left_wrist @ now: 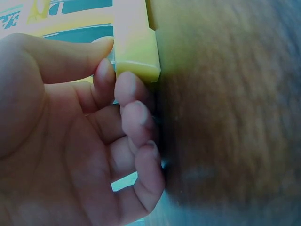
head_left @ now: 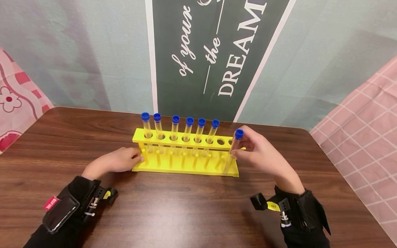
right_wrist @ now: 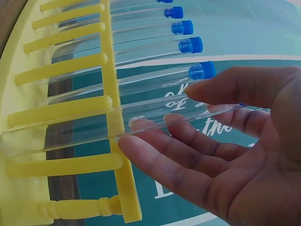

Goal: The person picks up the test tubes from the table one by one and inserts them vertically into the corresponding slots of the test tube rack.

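Observation:
A yellow test tube rack stands on the table, holding several clear test tubes with blue caps upright in its holes. At the rack's left end, my left hand grips the end piece between thumb and fingers; the left wrist view shows the fingertips against the yellow end. My right hand pinches another blue-capped test tube at the right end. This tube leans slightly in front of the top rail, outside the holes, and passes between two pegs. Whether its bottom touches the base, I cannot tell.
Two bare holes show at the right of the rack's top rail. Along the base's front runs a row of yellow pegs. Behind the brown wooden table hangs a printed cloth, with pink cloth at the right.

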Demonstrator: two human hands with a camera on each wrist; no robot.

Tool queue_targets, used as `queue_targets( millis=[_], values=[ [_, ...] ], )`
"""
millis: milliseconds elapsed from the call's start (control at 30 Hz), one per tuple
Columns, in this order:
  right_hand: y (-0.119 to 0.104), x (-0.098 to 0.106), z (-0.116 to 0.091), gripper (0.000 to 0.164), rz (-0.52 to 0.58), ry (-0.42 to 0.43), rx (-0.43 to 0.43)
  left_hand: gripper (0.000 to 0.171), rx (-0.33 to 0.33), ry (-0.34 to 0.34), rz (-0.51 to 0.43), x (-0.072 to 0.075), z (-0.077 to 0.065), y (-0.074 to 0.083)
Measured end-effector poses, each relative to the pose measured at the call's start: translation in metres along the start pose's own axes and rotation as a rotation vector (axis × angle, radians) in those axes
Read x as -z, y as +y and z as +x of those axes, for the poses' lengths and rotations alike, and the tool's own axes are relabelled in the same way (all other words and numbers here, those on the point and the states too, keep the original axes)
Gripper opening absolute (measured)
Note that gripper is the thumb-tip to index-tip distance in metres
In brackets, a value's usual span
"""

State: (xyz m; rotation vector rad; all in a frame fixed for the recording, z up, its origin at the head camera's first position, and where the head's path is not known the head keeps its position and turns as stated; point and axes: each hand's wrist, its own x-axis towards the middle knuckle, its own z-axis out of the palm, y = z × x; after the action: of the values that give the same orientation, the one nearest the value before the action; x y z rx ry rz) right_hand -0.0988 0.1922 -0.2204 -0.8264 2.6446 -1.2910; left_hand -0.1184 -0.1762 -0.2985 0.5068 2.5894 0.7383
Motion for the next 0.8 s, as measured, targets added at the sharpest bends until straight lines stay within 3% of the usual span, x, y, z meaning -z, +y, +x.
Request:
queue_targets(
  millis=[800],
  values=[
    [-0.014, 0.014, 0.016, 0.021, 0.000, -0.078, -0.074, 0.020, 0.003, 0.001, 0.009, 0.001, -0.001, 0.002]
  ],
)
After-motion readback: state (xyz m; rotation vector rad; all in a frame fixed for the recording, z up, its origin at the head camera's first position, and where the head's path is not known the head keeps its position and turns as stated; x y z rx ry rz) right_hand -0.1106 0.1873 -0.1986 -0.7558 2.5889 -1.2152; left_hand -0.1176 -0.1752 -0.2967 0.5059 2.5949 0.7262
